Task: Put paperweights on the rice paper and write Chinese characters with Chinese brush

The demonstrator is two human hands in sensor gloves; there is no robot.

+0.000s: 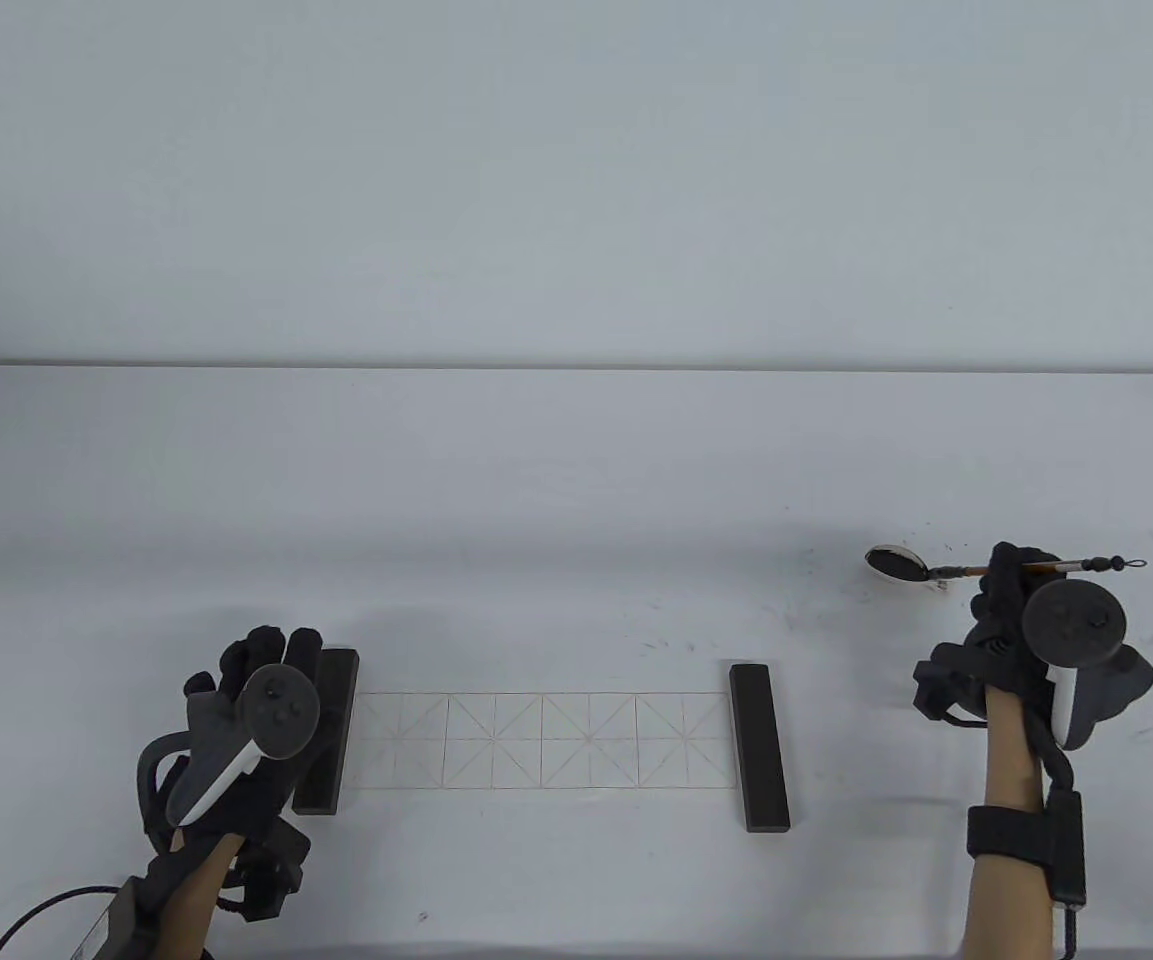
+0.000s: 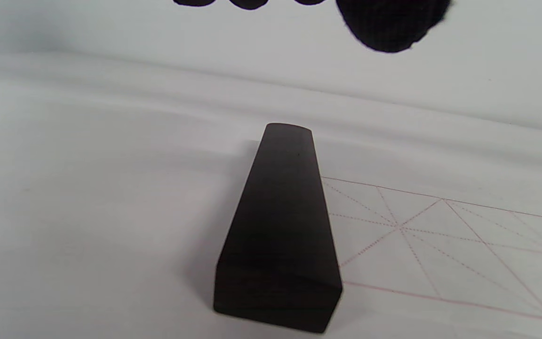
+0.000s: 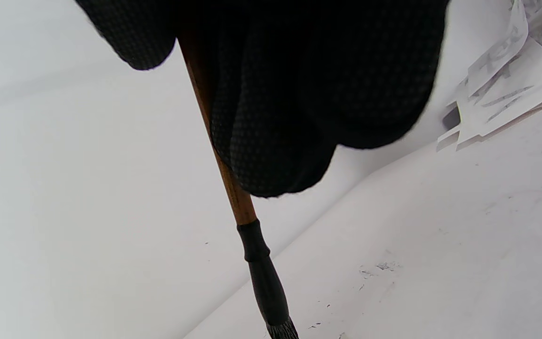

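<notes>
A strip of rice paper [image 1: 546, 740] with a red grid lies near the table's front edge. One dark paperweight [image 1: 326, 730] lies along its left end, and it shows close up as a dark bar [image 2: 280, 235] beside the grid [image 2: 440, 235]. A second paperweight [image 1: 759, 745] lies across the right end. My left hand [image 1: 271, 655] hovers just left of the left paperweight with fingertips [image 2: 388, 28] off it, holding nothing. My right hand [image 1: 1006, 590] grips the brush [image 1: 956, 572], whose tip reaches the ink dish [image 1: 894, 562]. The fingers [image 3: 275, 117] curl round the wooden shaft [image 3: 233, 188].
Ink specks mark the table [image 1: 816, 570] around the dish. Sheets of paper with ink marks [image 3: 506, 75] lie at the right wrist view's upper right. The table's far edge [image 1: 576, 368] meets a plain wall. A cable [image 1: 36, 915] trails from my left wrist.
</notes>
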